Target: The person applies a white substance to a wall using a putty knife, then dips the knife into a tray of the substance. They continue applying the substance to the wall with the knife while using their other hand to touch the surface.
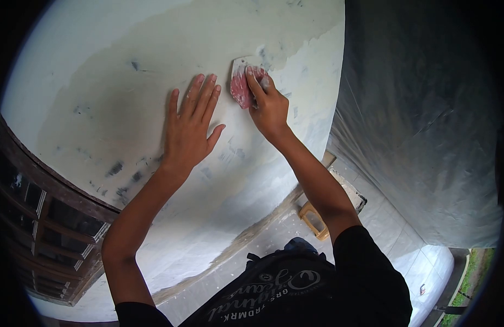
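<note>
My left hand [187,126] lies flat against the pale wall [154,38], fingers stretched out and thumb apart, holding nothing. To its right, my right hand [269,106] grips a flat red piece smeared with white [240,90], pressing it to the wall. I cannot make out exactly what kind of tool it is. A white smear sits on the wall by its upper edge. Dark scuff marks dot the surface around both hands, and a greyer patch with an uneven edge spreads across the upper part.
A dark wooden window frame with panes [55,229] is at the lower left. Grey plastic sheeting [421,125] hangs on the right. Below, a yellow stool [314,220] stands on the white-spotted tiled floor [276,240]. Grass [470,283] shows at the lower right.
</note>
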Available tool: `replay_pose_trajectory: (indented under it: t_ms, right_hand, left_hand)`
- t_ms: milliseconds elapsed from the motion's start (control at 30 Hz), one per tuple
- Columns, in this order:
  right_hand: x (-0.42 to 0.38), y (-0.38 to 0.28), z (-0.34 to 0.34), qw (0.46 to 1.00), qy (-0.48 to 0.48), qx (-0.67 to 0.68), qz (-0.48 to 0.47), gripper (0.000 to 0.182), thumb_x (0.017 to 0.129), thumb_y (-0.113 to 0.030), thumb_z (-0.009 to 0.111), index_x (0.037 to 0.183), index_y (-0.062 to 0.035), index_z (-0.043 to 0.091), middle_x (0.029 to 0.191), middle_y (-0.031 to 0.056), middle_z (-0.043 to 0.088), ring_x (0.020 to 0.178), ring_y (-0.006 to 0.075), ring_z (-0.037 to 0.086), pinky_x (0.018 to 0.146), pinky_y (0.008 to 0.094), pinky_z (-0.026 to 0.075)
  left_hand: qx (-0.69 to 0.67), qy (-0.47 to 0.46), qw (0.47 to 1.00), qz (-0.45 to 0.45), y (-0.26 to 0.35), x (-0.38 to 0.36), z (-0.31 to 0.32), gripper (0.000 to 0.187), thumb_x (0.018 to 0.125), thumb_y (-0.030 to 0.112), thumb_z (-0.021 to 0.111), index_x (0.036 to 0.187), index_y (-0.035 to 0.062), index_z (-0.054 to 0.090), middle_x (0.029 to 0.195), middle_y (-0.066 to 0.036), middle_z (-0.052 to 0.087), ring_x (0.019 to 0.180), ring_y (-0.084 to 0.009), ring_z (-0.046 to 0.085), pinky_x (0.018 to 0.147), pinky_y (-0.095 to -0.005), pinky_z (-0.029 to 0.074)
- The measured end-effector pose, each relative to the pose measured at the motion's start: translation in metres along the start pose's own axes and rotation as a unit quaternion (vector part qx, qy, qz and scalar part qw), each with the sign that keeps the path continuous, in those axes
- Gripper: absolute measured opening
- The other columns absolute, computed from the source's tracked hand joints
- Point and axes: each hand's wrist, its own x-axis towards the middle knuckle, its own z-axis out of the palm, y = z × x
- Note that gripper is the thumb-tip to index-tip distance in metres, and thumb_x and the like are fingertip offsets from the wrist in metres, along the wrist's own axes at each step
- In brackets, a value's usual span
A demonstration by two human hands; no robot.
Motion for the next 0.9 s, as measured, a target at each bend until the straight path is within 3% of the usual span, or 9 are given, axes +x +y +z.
replay_pose_trajectory:
  t_ms: [133, 300, 433, 533, 633, 767, 833, 900]
  right_hand:
    - [-0.02, 0.006, 0.012, 0.999, -0.049, -0.001, -0.015, 0.074, 0.059, 0.002, 0.072, 0.131, -0.0146, 0.057, 0.115, 0.0211, 0.058, 0.065, 0.0288, 0.064, 0.058, 0.0359, 0.054]
    - [-0.114, 0.01, 0.007, 0.992, -0.119, 0.045, 0.017, 0.078, 0.055, 0.001, 0.074, 0.13, -0.0142, 0.058, 0.117, 0.0226, 0.058, 0.067, 0.0288, 0.066, 0.058, 0.0361, 0.055]
    - [-0.069, 0.007, -0.002, 0.997, -0.028, 0.066, 0.015, 0.079, 0.053, 0.0, 0.076, 0.128, -0.0155, 0.06, 0.115, 0.0238, 0.06, 0.067, 0.0283, 0.066, 0.06, 0.0339, 0.055]
    - [-0.008, 0.004, -0.003, 0.999, 0.024, 0.039, -0.006, 0.077, 0.055, 0.0, 0.076, 0.128, -0.0151, 0.06, 0.117, 0.0196, 0.059, 0.065, 0.0276, 0.064, 0.057, 0.0346, 0.054]
    - [-0.005, 0.007, 0.016, 1.0, -0.005, 0.011, -0.014, 0.077, 0.055, 0.001, 0.076, 0.129, -0.0145, 0.059, 0.118, 0.0191, 0.058, 0.064, 0.0278, 0.064, 0.056, 0.0347, 0.054]
    - [-0.07, 0.007, 0.013, 0.999, -0.046, 0.003, -0.01, 0.08, 0.055, 0.001, 0.075, 0.132, -0.0141, 0.057, 0.121, 0.0216, 0.056, 0.065, 0.0283, 0.065, 0.057, 0.0348, 0.054]
    - [-0.1, 0.008, 0.005, 0.992, -0.12, 0.01, 0.03, 0.082, 0.055, 0.002, 0.075, 0.134, -0.0136, 0.056, 0.122, 0.025, 0.056, 0.069, 0.0297, 0.067, 0.06, 0.0357, 0.056]
    - [-0.1, 0.012, 0.007, 0.995, -0.087, 0.037, 0.015, 0.083, 0.055, 0.002, 0.075, 0.134, -0.0136, 0.055, 0.122, 0.0262, 0.056, 0.071, 0.0304, 0.067, 0.061, 0.0361, 0.057]
  left_hand:
    - [0.005, -0.012, 1.0, -0.006, -0.002, -0.001, 0.003, 0.071, 0.092, 0.051, 0.049, 0.149, 0.0122, 0.034, 0.159, -0.003, 0.021, 0.148, -0.0222, 0.016, 0.116, -0.0558, 0.013]
    - [0.012, -0.018, 1.0, -0.009, -0.002, -0.002, 0.006, 0.071, 0.092, 0.052, 0.049, 0.149, 0.0123, 0.034, 0.16, -0.003, 0.021, 0.148, -0.0223, 0.015, 0.116, -0.0562, 0.012]
    - [0.008, -0.012, 1.0, -0.004, 0.0, 0.002, 0.005, 0.071, 0.092, 0.053, 0.048, 0.149, 0.0124, 0.034, 0.16, -0.002, 0.021, 0.148, -0.0221, 0.015, 0.116, -0.0568, 0.011]
    - [0.011, -0.008, 1.0, -0.005, 0.001, 0.006, 0.005, 0.071, 0.092, 0.054, 0.047, 0.149, 0.0125, 0.035, 0.16, -0.002, 0.02, 0.148, -0.0219, 0.014, 0.116, -0.0568, 0.011]
    - [0.017, -0.009, 1.0, -0.008, 0.002, 0.008, 0.004, 0.072, 0.092, 0.054, 0.046, 0.149, 0.0123, 0.035, 0.16, -0.002, 0.02, 0.148, -0.0216, 0.014, 0.116, -0.0566, 0.011]
    - [0.026, -0.012, 1.0, -0.01, 0.003, 0.007, 0.005, 0.072, 0.093, 0.055, 0.045, 0.149, 0.0119, 0.034, 0.16, -0.002, 0.019, 0.148, -0.0216, 0.013, 0.116, -0.0562, 0.011]
    - [0.03, -0.015, 0.999, -0.012, 0.004, 0.006, 0.005, 0.072, 0.093, 0.055, 0.045, 0.149, 0.0118, 0.034, 0.16, -0.002, 0.019, 0.148, -0.0216, 0.013, 0.116, -0.0561, 0.012]
    - [0.035, -0.016, 0.999, -0.014, 0.003, 0.008, 0.004, 0.072, 0.093, 0.055, 0.045, 0.149, 0.0117, 0.034, 0.16, -0.003, 0.019, 0.148, -0.0216, 0.014, 0.116, -0.0561, 0.012]
